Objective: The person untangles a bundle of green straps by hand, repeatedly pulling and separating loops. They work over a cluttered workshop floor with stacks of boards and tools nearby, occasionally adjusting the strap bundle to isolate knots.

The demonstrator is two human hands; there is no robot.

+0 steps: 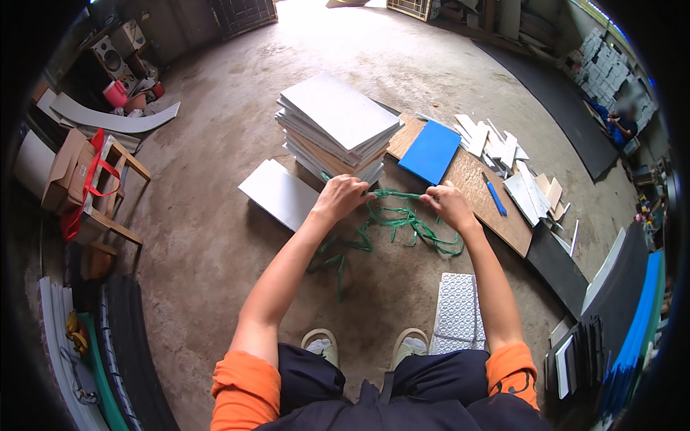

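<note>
Both my hands hold a stretch of green plastic twine (394, 193), pulled across between them above the floor. My left hand (343, 195) is closed on the twine, close to the front of a tall stack of white sheets (338, 118). Fingers pinched, my right hand (448, 202) grips the other end of that stretch, near the lower edge of the blue sheet (430, 152). Loose loops of the same twine (417, 228) lie tangled on the floor below my hands.
A smaller white stack (279, 192) lies left of the tall one. On the brown board (478, 183) rests a blue cutter knife (496, 198); white offcuts (528, 190) are scattered beyond. A tied, textured white bundle (458, 309) lies by my right foot. At left stands a wooden stool (115, 215).
</note>
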